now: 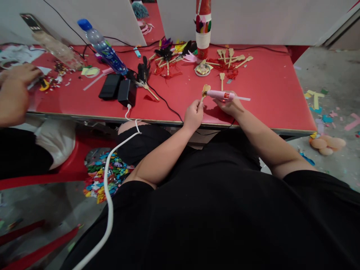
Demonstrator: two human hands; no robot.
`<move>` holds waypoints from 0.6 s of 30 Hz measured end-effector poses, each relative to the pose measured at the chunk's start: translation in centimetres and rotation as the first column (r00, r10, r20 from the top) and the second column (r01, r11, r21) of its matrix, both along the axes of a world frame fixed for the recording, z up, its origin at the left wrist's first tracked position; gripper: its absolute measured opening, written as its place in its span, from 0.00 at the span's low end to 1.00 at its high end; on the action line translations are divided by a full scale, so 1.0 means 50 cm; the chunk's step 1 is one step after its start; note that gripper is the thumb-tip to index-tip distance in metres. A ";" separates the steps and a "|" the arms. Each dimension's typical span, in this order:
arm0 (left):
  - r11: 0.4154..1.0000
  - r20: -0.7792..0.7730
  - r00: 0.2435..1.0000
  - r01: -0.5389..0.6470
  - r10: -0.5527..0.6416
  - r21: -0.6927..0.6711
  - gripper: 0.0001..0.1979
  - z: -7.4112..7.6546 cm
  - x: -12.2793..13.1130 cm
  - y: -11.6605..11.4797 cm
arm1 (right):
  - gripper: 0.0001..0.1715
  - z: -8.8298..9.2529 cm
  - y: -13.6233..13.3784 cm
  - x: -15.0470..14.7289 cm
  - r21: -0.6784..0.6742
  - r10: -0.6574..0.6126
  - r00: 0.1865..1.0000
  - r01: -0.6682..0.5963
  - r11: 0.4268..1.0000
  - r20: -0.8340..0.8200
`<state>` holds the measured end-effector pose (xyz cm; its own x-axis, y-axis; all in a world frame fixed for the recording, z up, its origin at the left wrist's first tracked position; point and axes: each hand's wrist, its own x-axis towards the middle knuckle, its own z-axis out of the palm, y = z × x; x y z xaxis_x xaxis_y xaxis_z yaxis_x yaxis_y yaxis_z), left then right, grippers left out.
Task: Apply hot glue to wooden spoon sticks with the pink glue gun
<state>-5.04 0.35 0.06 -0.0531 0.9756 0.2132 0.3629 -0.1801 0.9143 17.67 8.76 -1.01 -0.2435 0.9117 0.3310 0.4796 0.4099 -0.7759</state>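
Note:
My left hand point(193, 113) is closed in a pinch on the handle of a small wooden spoon point(205, 90), held upright over the red table point(270, 93) near its front edge. My right hand point(230, 106) is wrapped round a pink glue gun point(222, 95) with a clear glue stick jutting out to the right. The gun's nozzle points left and touches the spoon's bowl. A black cord runs from the gun across the table edge.
More wooden spoons point(232, 58), coloured feathers point(168, 52), a small dish point(203, 69) and a red-and-white cup stack point(203, 28) lie at the back. A water bottle point(102, 47), black power bricks point(119, 90) and a white cable point(108, 195) sit left. Another person's hands point(17, 80) work at far left.

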 end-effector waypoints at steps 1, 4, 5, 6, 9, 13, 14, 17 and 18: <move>1.000 0.000 1.000 -0.001 0.001 -0.001 0.16 0.001 0.000 0.000 | 0.30 0.000 0.001 0.000 0.004 0.000 1.000 0.000 1.000 -0.001; 1.000 0.005 1.000 -0.004 0.004 -0.005 0.16 0.001 0.000 0.000 | 0.29 -0.001 0.002 -0.001 0.010 -0.011 1.000 0.011 1.000 0.004; 1.000 0.007 1.000 -0.005 0.005 -0.005 0.16 0.001 0.000 0.000 | 0.27 0.000 0.002 -0.001 0.012 -0.011 1.000 0.011 1.000 0.006; 1.000 0.006 1.000 -0.004 0.004 -0.003 0.16 0.000 0.000 0.000 | 0.25 0.000 0.002 -0.001 0.017 -0.006 1.000 0.005 1.000 0.006; 1.000 -0.002 1.000 -0.004 0.004 0.010 0.15 -0.004 0.000 0.002 | 0.21 0.001 0.001 -0.001 0.027 0.016 1.000 -0.015 1.000 -0.004; 1.000 -0.014 1.000 0.003 -0.002 0.025 0.14 -0.010 -0.001 0.005 | 0.22 0.003 0.001 -0.001 0.013 0.016 1.000 -0.016 1.000 0.001; 1.000 -0.014 1.000 0.002 -0.002 0.030 0.14 -0.011 -0.001 0.006 | 0.23 0.004 0.001 -0.001 0.009 0.017 1.000 -0.017 1.000 0.000; 0.999 -0.003 1.000 -0.006 0.006 0.036 0.15 -0.013 -0.001 0.006 | 0.26 0.007 0.000 -0.001 -0.007 0.015 1.000 -0.015 1.000 -0.015; 0.999 0.000 1.000 -0.009 0.009 0.035 0.15 -0.013 -0.001 0.006 | 0.27 0.008 -0.001 -0.001 -0.009 0.019 1.000 -0.019 1.000 -0.021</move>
<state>-5.09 0.63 -0.59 -0.0620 0.9669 0.2476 0.3646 -0.2090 0.9074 17.63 8.72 -0.62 -0.2541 0.9099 0.3278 0.4553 0.4115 -0.7895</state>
